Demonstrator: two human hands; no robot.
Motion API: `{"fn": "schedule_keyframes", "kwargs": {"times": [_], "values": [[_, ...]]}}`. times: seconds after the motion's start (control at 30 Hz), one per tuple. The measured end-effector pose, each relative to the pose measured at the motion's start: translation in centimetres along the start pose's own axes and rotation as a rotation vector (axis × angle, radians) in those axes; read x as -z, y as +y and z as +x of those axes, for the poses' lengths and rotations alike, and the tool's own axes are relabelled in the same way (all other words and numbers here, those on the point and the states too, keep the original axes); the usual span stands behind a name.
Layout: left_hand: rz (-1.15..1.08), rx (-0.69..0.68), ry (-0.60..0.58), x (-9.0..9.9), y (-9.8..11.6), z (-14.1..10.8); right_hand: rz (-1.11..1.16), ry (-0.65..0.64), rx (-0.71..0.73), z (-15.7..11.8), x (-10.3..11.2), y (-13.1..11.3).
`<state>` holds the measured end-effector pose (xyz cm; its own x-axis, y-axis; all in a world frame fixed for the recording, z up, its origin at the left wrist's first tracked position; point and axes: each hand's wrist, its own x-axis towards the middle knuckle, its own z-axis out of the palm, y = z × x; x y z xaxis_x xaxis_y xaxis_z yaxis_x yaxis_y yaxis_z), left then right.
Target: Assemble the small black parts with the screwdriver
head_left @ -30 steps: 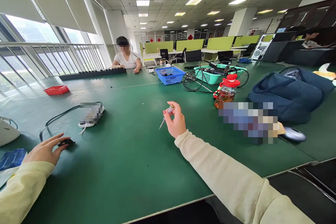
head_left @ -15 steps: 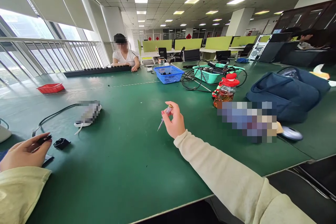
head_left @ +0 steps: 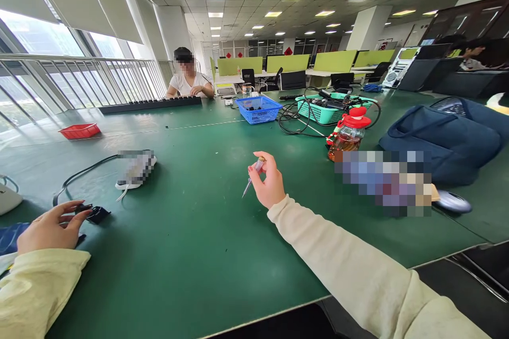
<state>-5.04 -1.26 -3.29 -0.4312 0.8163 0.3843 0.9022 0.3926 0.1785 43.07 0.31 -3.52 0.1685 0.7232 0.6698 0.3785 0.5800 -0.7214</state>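
My left hand is at the left of the green table, thumb and fingers pinching a small black part, mostly covered by the fingers. Right beside it, a black block-shaped piece lies on the table; whether the two touch I cannot tell. Over the middle of the table, my right hand is closed around a small screwdriver with a clear handle. Its thin metal shaft slants down to the left, the tip apart from any part.
A corded device, partly blurred out, lies beyond my left hand. Farther off are a red tray, a blue basket and a green basket with cables. A red-lidded jar and a dark blue bag stand right. Another person sits opposite.
My left hand has moved right with the small black part, up to the black block-shaped piece. My right hand keeps its grip on the screwdriver. The view has shifted slightly.
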Motion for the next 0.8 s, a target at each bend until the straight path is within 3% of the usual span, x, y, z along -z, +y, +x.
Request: {"fn": "schedule_keyframes", "kwargs": {"times": [0.17, 0.4, 0.8], "values": [[0.094, 0.041, -0.1, 1.2, 1.3, -0.6, 0.01, -0.009, 0.009, -0.1, 0.0, -0.1], [0.057, 0.009, 0.001, 1.0, 1.9, -1.1, 0.001, -0.016, 0.001, -0.2, 0.0, 0.0], [0.154, -0.041, -0.181, 0.6, 1.7, -0.1, 0.009, -0.03, -0.007, -0.1, 0.0, -0.2]]}}
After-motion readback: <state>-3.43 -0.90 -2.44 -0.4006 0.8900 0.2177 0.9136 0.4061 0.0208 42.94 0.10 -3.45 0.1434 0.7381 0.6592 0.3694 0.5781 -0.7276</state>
